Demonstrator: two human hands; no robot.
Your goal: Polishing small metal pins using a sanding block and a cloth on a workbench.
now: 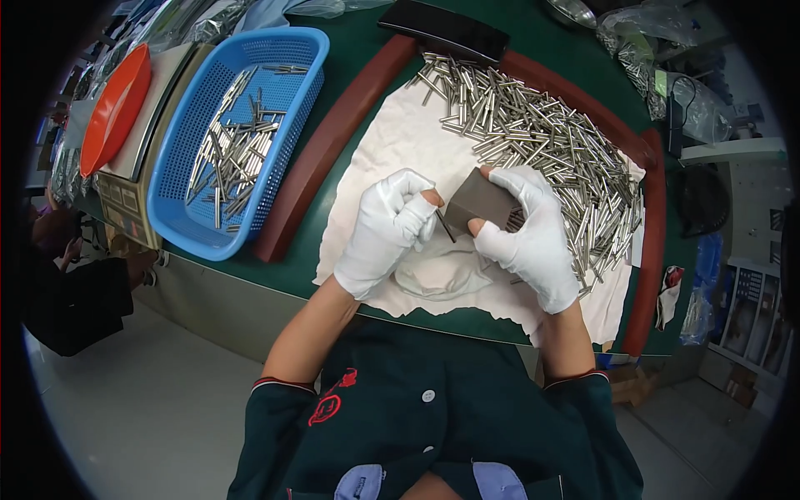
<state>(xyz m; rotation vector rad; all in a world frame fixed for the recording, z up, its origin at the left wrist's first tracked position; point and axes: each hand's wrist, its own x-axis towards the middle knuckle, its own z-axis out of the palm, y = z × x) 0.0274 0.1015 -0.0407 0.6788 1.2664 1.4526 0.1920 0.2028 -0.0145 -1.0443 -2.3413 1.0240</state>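
White gloves with bare fingertips cover both of my hands. My left hand (pixel 385 229) is closed in a pinch on a thin metal pin (pixel 447 228), whose lower end sticks out past the thumb. Facing it, my right hand (pixel 537 237) grips a dark grey-brown block (pixel 482 202) with flat faces, thumb at the near edge and fingers at the far edge. Pin and block are close together; whether they touch I cannot tell. Beneath them a crumpled white cloth (pixel 442 275) lies on a larger white cloth (pixel 367 179). A big pile of loose metal pins (pixel 542 125) covers its far and right parts.
Reddish-brown bars (pixel 333 150) frame the cloth on the green table (pixel 333 62). A black phone-like slab (pixel 446 32) rests on the far bar. At left stands a blue perforated basket (pixel 179 150) with more pins, beside an orange-red bowl (pixel 117 108). Plastic bags (pixel 642 58) lie far right.
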